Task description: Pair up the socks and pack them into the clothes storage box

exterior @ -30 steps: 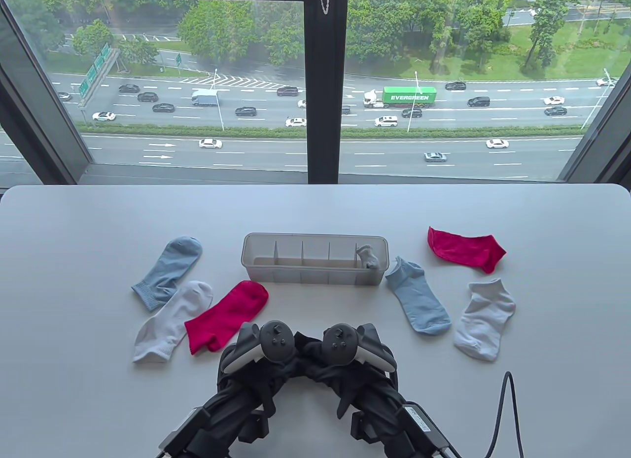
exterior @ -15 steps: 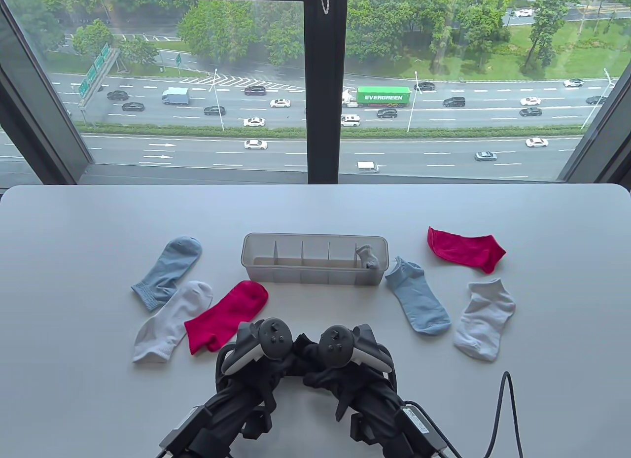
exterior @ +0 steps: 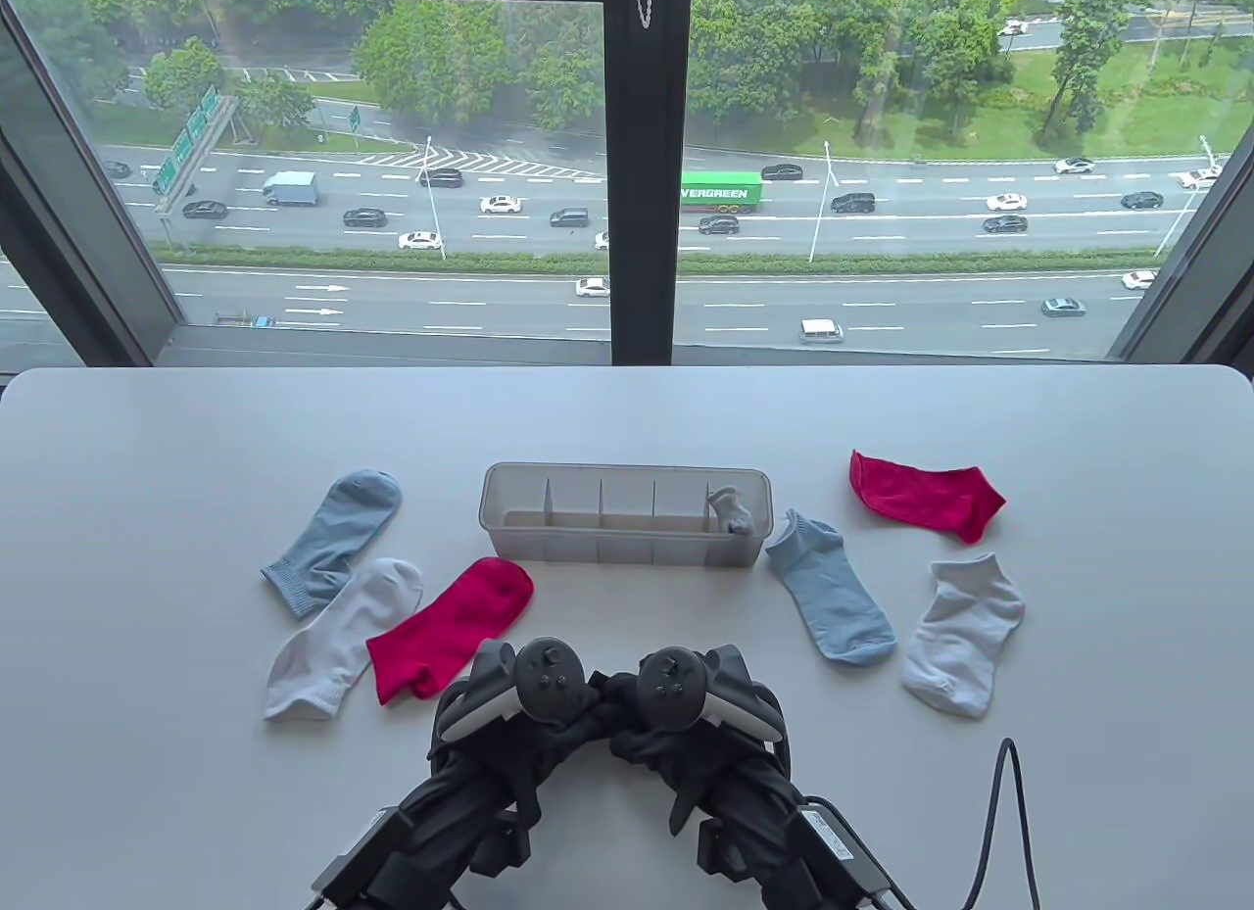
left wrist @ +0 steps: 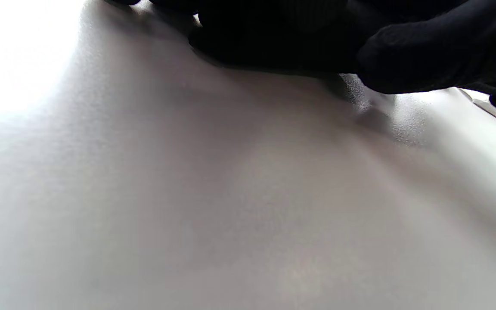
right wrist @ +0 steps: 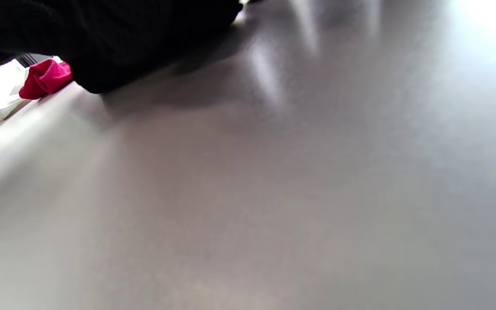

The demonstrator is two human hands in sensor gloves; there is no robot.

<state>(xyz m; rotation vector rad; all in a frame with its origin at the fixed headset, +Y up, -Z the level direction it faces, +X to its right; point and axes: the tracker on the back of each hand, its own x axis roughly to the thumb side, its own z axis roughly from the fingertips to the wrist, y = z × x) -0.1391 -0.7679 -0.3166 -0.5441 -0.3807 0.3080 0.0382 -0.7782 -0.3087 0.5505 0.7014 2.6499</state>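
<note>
Socks are being paired for the clothes storage box (exterior: 549, 550), a translucent tray with five compartments in a row that stands at the middle of the white table (exterior: 147, 802); its rightmost compartment already holds a rolled grey sock bundle (exterior: 733, 510), the other four look bare. Near the table's front edge the left hand (exterior: 509, 714) and right hand (exterior: 700, 709) are brought together around a dark sock bundle (exterior: 612, 699), which appears to be gripped by both, though the fingers are hidden under the trackers and in both wrist views only black cloth against the tabletop is made out. Judging from this, a dark pair is being rolled or folded: the roll is best kept tight and short so that it fits one narrow compartment, and the cuff should be tucked so nothing springs open when released. Six loose socks are counted: two blue, one left (exterior: 333, 540) and one right (exterior: 831, 598); two white, one left (exterior: 343, 638) and one right (exterior: 962, 634); two red, one left (exterior: 453, 626) and one right (exterior: 926, 495). Two bundles are counted, and one box.
</note>
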